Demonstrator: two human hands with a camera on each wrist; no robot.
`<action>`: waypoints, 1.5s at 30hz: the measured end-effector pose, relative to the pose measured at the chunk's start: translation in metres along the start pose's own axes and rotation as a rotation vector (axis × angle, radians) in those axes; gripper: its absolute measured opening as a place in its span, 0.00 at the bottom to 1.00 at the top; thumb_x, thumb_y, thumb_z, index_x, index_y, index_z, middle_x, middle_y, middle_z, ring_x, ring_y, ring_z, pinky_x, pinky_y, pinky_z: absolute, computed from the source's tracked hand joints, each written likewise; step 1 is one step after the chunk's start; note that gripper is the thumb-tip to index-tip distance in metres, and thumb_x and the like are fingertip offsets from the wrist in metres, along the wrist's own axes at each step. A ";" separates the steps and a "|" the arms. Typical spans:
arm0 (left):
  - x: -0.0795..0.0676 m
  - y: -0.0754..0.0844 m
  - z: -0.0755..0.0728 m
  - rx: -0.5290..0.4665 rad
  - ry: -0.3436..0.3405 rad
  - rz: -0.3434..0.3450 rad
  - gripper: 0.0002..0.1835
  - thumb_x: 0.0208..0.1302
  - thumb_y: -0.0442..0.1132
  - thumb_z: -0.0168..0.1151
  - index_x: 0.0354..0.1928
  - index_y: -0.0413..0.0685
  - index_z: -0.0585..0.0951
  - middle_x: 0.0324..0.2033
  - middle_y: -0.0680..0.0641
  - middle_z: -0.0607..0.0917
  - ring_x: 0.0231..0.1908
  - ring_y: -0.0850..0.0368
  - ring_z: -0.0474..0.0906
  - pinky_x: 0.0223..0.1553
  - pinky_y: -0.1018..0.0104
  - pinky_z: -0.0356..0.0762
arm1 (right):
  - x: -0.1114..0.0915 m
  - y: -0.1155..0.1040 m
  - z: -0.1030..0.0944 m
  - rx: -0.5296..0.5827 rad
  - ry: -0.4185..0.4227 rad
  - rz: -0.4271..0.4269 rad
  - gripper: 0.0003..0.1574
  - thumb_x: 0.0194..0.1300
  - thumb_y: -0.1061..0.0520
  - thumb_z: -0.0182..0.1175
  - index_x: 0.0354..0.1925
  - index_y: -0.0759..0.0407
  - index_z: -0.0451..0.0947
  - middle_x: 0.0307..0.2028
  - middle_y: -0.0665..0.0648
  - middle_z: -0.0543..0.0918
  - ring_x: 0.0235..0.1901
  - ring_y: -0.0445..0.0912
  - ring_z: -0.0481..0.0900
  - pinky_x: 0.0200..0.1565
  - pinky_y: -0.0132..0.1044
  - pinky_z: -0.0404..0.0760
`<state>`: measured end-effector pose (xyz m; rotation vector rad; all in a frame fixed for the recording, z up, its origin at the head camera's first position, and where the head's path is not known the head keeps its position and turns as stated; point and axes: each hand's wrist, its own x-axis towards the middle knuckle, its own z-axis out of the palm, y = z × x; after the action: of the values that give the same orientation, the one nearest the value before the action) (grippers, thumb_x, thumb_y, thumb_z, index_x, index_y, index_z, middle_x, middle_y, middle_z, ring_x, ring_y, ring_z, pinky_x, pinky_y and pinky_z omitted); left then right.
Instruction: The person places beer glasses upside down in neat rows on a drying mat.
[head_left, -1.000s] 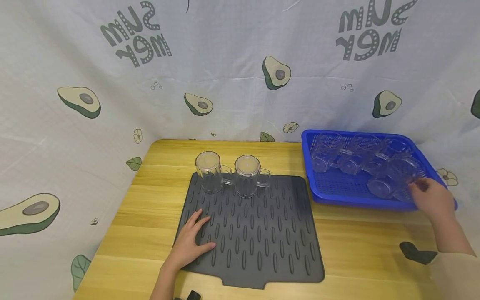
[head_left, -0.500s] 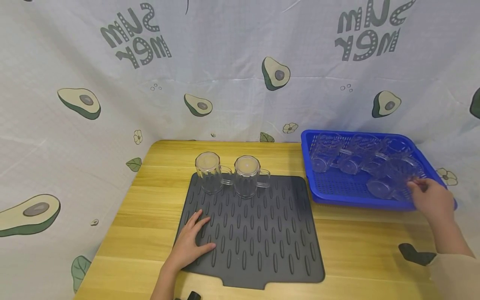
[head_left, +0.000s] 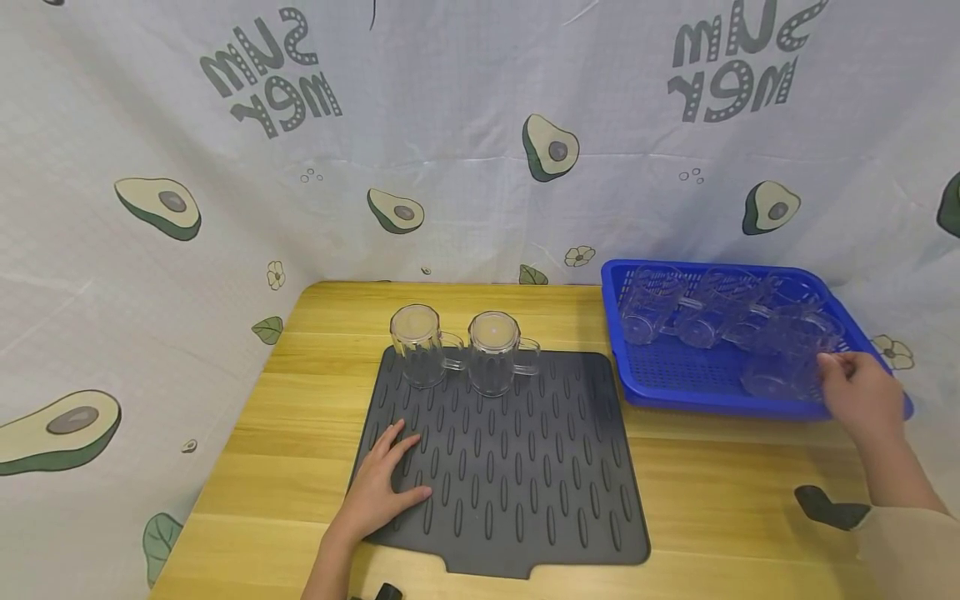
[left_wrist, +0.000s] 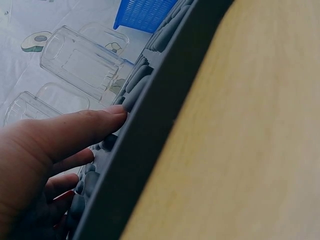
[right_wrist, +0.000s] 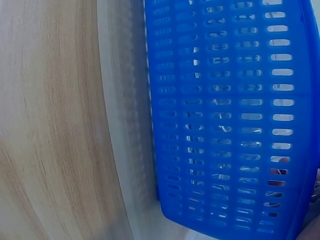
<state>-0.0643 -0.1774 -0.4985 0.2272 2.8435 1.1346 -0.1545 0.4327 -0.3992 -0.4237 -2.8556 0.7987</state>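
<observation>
In the head view my right hand (head_left: 862,396) reaches over the near right rim of the blue plastic basket (head_left: 675,379). Its curled thumb and fingers pinch a clear glass mug (head_left: 772,375) lying on its side there; the exact grip is hidden. My left hand (head_left: 378,487) rests with spread fingers on the left part of the dark grey drying mat (head_left: 510,467). In the left wrist view the left thumb (left_wrist: 95,125) lies over the mat's ridges. Two glass mugs, one on the left (head_left: 422,350) and one on the right (head_left: 495,354), stand upside down along the mat's far edge, handles rightward.
Several more glass mugs (head_left: 701,312) lie along the back of the basket. The right wrist view is mostly filled by the basket's slotted side (right_wrist: 235,115). Under everything is a wooden table (head_left: 285,425), with a printed curtain (head_left: 465,150) behind it.
The mug at my right hand has turned and shifted slightly right inside the basket, its base less distinct now. My left hand and the two mugs on the mat have kept their places.
</observation>
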 end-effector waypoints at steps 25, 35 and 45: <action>-0.001 0.000 0.000 -0.006 -0.003 -0.001 0.42 0.50 0.51 0.77 0.67 0.48 0.72 0.73 0.41 0.58 0.71 0.33 0.51 0.61 0.29 0.55 | -0.001 -0.006 0.002 0.051 0.031 -0.040 0.34 0.80 0.47 0.32 0.48 0.80 0.67 0.42 0.80 0.73 0.44 0.75 0.68 0.42 0.65 0.65; -0.001 0.000 0.000 -0.007 -0.007 -0.008 0.42 0.50 0.52 0.77 0.67 0.49 0.72 0.73 0.41 0.57 0.70 0.32 0.51 0.61 0.29 0.55 | -0.006 -0.018 0.000 0.065 0.047 -0.055 0.32 0.80 0.51 0.33 0.54 0.83 0.62 0.41 0.80 0.74 0.44 0.74 0.69 0.39 0.61 0.68; -0.001 0.000 0.000 -0.005 -0.005 -0.015 0.42 0.49 0.51 0.77 0.67 0.49 0.72 0.73 0.42 0.57 0.71 0.33 0.50 0.61 0.29 0.56 | -0.012 -0.033 -0.004 0.069 0.081 -0.086 0.31 0.80 0.50 0.33 0.57 0.80 0.61 0.41 0.73 0.74 0.37 0.61 0.71 0.32 0.41 0.66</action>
<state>-0.0636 -0.1771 -0.4988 0.2080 2.8331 1.1371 -0.1499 0.4035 -0.3795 -0.3152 -2.7422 0.8421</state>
